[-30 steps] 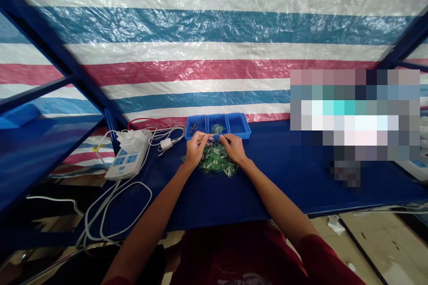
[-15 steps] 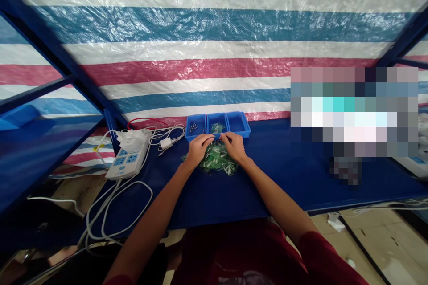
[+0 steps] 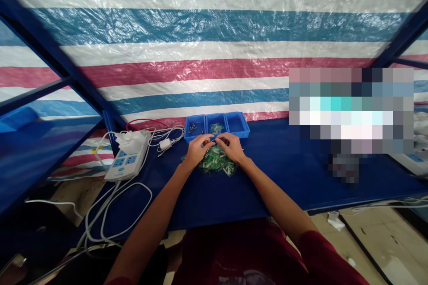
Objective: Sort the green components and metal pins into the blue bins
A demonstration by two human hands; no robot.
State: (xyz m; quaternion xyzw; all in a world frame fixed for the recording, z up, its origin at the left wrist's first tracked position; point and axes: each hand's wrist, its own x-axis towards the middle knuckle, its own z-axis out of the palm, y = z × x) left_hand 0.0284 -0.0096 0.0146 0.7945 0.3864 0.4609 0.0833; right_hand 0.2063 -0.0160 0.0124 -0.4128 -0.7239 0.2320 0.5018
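My left hand [image 3: 198,148] and my right hand [image 3: 232,146] meet fingertip to fingertip over a pile of small clear-green packets [image 3: 217,161] on the blue table. Both are pinched closed; whatever small thing sits between the fingertips is too tiny to name. Just beyond the fingers stands a blue three-section tray [image 3: 248,130]. Its left section holds several small dark metal pieces [image 3: 193,128], and the middle one holds some greenish packets [image 3: 216,128]. No contents show in the right section.
To the left lies a white power strip [image 3: 124,164] with plugs and looping white cables [image 3: 150,193]. A small white adapter [image 3: 165,144] rests near the tray. Striped plastic sheeting [image 3: 207,71] hangs behind the blue table [image 3: 217,200]. A blurred-out area covers the right side.
My fingertips have shifted slightly and the pinch of both hands has altered a little. The tray and packet pile look unchanged.
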